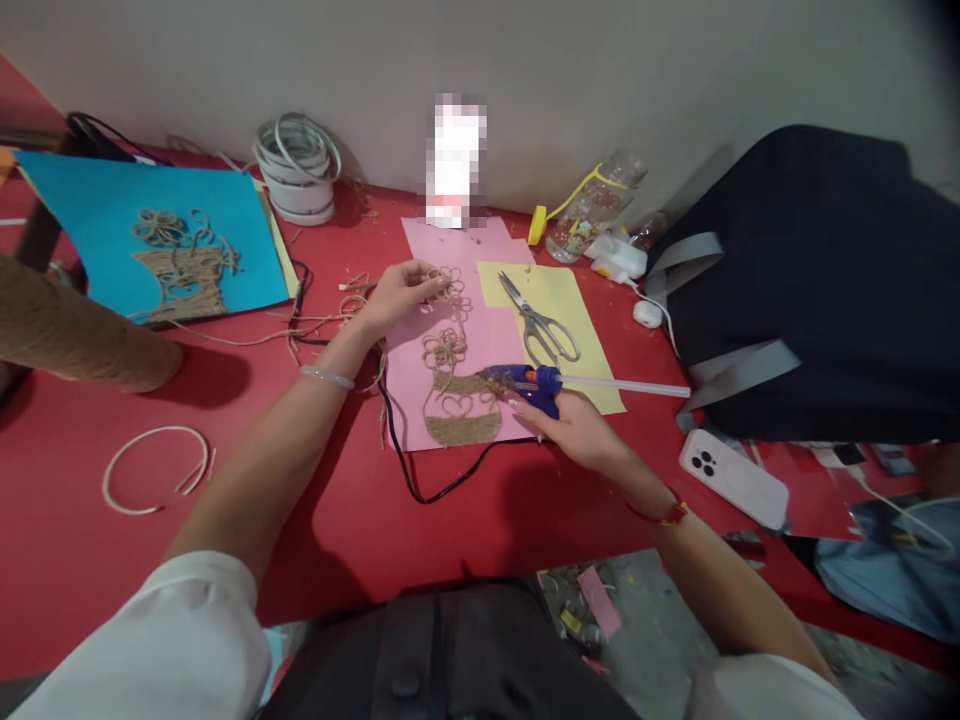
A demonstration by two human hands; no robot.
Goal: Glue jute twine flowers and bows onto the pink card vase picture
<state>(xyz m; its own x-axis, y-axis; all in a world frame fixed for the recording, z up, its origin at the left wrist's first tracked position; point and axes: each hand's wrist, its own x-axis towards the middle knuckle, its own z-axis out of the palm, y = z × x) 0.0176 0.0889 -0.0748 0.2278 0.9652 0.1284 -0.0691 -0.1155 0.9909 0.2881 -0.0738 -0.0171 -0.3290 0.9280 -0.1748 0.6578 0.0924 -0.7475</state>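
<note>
My left hand (401, 298) lies over the upper part of a pink paper sheet (420, 345), its fingertips pinching a looped jute twine flower (444, 290). Below it, a twine flower and vase design (461, 415) is laid on the sheet. My right hand (566, 430) grips a blue hot glue gun (525, 387), whose nozzle points left over the vase. A white glue stick (626, 386) protrudes from the gun's back. Steel scissors (538, 320) lie open on a yellow paper sheet (562, 320).
A blue card with a jute design (142, 235) lies at left, beside a burlap roll (75, 325). A white strip coil (297, 170), plastic bottle (596, 205), dark bag (802, 290), white phone (733, 478) and the glue gun's black cord (409, 465) occupy the red table (225, 560).
</note>
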